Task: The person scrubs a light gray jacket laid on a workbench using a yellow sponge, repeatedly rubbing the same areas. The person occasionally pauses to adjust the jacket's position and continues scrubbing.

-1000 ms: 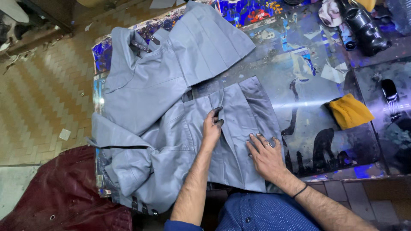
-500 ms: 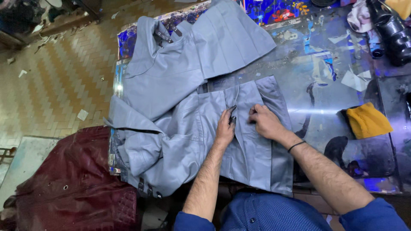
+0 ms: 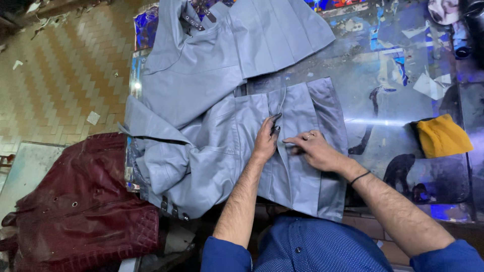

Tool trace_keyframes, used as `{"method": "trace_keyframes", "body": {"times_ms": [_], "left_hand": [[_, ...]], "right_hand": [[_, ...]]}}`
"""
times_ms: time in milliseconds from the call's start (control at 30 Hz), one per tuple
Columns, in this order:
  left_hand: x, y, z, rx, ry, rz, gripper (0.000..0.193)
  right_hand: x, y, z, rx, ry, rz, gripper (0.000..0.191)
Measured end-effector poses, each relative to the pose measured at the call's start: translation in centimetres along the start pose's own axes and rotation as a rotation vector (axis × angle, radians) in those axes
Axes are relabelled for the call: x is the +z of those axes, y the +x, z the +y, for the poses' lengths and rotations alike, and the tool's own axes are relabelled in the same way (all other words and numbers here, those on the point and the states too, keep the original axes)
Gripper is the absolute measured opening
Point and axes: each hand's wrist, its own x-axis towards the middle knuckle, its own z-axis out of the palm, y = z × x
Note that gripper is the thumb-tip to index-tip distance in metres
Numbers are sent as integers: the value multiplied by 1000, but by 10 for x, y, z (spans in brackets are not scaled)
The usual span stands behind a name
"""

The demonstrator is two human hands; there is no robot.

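A grey-blue leather jacket lies spread over a glass-topped table, its collar at the far end and a sleeve folded at the left. My left hand rests flat on the front panel beside the centre seam, its fingertips at a small dark tab. My right hand lies just right of it on the same panel, fingers pointing left and pressing the leather down. A black band circles my right wrist. Neither hand grips anything.
A dark red leather jacket is heaped at the lower left, beside the table. A yellow cloth sits on the table at the right. White paper scraps and dark objects lie at the far right. Patterned tile floor shows at the left.
My right hand has slid left and up across the panel, from its lower right edge to beside my left hand. The view has shifted left and closer.
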Motion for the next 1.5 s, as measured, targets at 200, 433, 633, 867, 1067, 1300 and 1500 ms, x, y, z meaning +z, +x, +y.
{"method": "trace_keyframes", "body": {"times_ms": [200,433,633,867,1067,1300,1500], "left_hand": [[1,-1,0,-49,18,-7,47],[3,-4,-5,10,53,8,46],[4,-4,14,-6,113,19,46],[49,8,72,-144,575,6,57],[123,19,99,-2,483,13,67],[128,20,94,-94,718,-11,83],[129,22,96,-111,755,-28,82]], "right_hand": [[-3,-7,1,96,398,215,76],[3,-45,-32,-42,126,-103,74],[-47,-121,-35,84,-142,502,42],[-99,-163,8,632,-843,719,68],[-118,-205,63,619,-674,744,41],[-135,-313,37,989,-829,540,31],[-181,-299,78,912,-937,596,27]]}}
